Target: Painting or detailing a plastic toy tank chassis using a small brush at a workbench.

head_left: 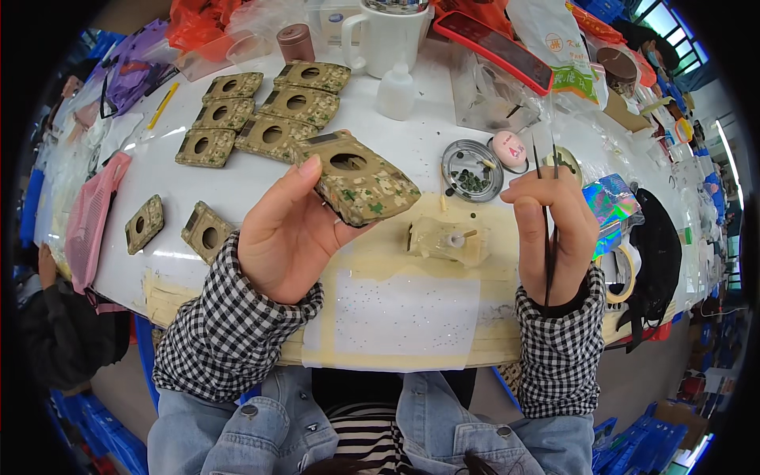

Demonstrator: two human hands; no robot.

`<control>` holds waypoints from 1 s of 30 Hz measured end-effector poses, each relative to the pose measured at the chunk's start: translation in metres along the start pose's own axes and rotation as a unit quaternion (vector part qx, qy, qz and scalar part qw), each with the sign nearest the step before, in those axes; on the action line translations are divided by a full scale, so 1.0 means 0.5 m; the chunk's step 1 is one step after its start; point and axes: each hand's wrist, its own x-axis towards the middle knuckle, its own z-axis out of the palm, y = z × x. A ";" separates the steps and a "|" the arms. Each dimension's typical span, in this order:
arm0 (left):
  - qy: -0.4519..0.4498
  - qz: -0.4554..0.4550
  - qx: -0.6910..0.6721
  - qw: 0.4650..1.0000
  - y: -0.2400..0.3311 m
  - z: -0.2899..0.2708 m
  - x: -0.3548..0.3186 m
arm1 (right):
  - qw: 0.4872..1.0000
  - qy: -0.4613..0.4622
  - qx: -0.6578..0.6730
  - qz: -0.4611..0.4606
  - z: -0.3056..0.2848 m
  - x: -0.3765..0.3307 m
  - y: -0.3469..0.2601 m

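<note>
My left hand [289,229] grips a camouflage-patterned case [368,178] with a round hole, holding it tilted above the table. Its thumb presses on the near left edge. In my right hand [554,226] are dark thin tweezers [546,237], their slim tips pointing up and away. Beyond that hand sits a round clear dish [473,171] with small dark green pieces in it. Between my hands, a small clear block-like holder [449,240] with a short stick stands on yellowed tape. A white sheet [404,321] dotted with tiny specks lies nearest me.
Several matching camouflage cases [273,133] lie at the left. Farther back stand a white jug [388,39], a small white bottle [396,93] and a red-edged phone [495,51]. A pink mesh bag [95,222] lies left; a tape roll [621,273] sits right.
</note>
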 end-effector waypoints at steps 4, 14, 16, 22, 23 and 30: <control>-0.009 -0.009 -0.001 1.000 0.000 0.002 0.000 | 1.000 -0.008 -0.008 0.009 -0.001 -0.002 -0.002; -0.015 -0.019 -0.017 1.000 -0.002 -0.001 -0.003 | 1.000 -0.007 0.000 0.004 0.005 -0.002 0.000; -0.014 -0.020 -0.017 1.000 -0.002 0.000 -0.002 | 1.000 -0.011 -0.007 0.006 0.004 -0.002 -0.002; -0.010 -0.023 -0.003 1.000 -0.005 -0.003 0.001 | 0.995 -0.099 0.012 -0.017 -0.023 0.002 0.019; -0.011 -0.021 0.001 1.000 -0.005 -0.005 0.002 | 0.993 -0.110 0.025 -0.033 -0.026 0.002 0.024; -0.010 -0.023 0.011 1.000 -0.011 -0.003 0.004 | 0.989 -0.142 0.029 -0.018 -0.014 -0.023 0.012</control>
